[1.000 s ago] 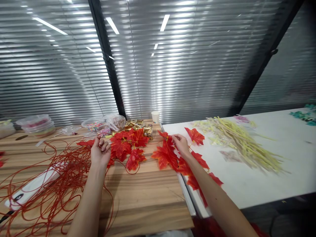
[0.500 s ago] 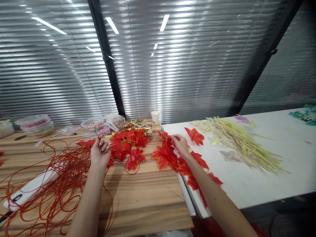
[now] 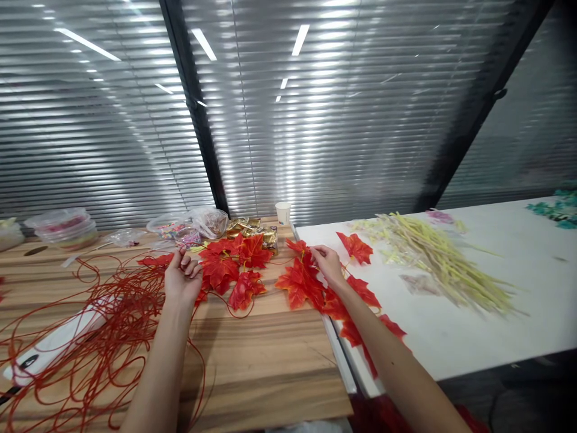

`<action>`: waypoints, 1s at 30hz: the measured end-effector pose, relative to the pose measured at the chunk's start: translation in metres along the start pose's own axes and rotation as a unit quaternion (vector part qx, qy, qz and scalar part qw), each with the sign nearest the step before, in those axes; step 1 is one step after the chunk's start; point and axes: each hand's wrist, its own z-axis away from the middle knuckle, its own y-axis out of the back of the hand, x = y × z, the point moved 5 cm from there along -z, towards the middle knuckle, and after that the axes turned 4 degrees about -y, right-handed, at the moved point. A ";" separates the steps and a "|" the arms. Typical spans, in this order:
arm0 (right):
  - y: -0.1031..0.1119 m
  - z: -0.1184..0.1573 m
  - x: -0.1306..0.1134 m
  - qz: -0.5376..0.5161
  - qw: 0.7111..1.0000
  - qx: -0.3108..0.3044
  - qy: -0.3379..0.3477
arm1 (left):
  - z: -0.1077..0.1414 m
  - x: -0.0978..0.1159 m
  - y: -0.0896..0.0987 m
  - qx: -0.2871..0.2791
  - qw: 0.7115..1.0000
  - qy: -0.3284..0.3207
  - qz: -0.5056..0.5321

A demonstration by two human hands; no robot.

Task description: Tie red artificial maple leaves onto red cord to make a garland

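My left hand (image 3: 184, 278) is raised over the wooden table beside a tangle of thin red cord (image 3: 121, 313). Its fingers are curled, thumb and forefinger pinched on what looks like a strand of that cord. Farther right, my right hand (image 3: 329, 264) pinches the stem of a red artificial maple leaf garland (image 3: 300, 284), whose leaves trail under the forearm onto the white table. Between the hands lies another cluster of red maple leaves (image 3: 219, 267). A strand of cord runs across the wood from this cluster toward the right hand.
A white power strip (image 3: 58, 343) lies under the cord. Along the back stand stacked plastic tubs (image 3: 63, 230), bags of beads (image 3: 187, 231), gold packets (image 3: 265, 234) and a paper cup (image 3: 283, 213). Yellow stems (image 3: 446, 258) cover part of the white table (image 3: 487, 337), beyond the tables' seam.
The view has shifted very slightly. Both hands keep nearly the same position and grip, and the leaves lie as before.
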 end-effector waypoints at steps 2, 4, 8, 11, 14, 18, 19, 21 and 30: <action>0.000 -0.001 0.001 0.008 1.000 0.002 -0.006 | 0.000 0.000 0.000 -0.002 1.000 0.000 0.000; 0.000 -0.001 0.002 0.016 1.000 0.003 -0.008 | 0.000 0.000 0.000 -0.002 1.000 -0.001 -0.001; -0.002 -0.002 0.003 0.019 1.000 -0.002 -0.005 | 0.000 -0.001 -0.001 0.002 1.000 0.000 -0.003; -0.003 -0.002 0.002 0.022 1.000 -0.009 -0.002 | 0.001 -0.001 -0.001 0.002 1.000 0.001 -0.001; -0.005 -0.001 0.002 0.028 0.999 -0.019 0.001 | 0.001 -0.001 -0.001 0.002 1.000 -0.001 0.000; -0.006 -0.001 0.004 0.034 0.999 -0.032 0.008 | 0.000 -0.002 -0.001 0.004 1.000 -0.004 -0.002; -0.006 -0.001 0.004 0.035 0.999 -0.032 0.009 | 0.000 -0.002 -0.001 0.005 1.000 -0.004 -0.003; -0.007 -0.001 0.004 0.038 0.999 -0.033 0.011 | 0.000 -0.003 -0.001 0.007 1.000 -0.003 -0.006; -0.008 -0.001 0.004 0.039 0.999 -0.035 0.014 | 0.001 -0.007 -0.002 0.004 1.000 -0.002 -0.024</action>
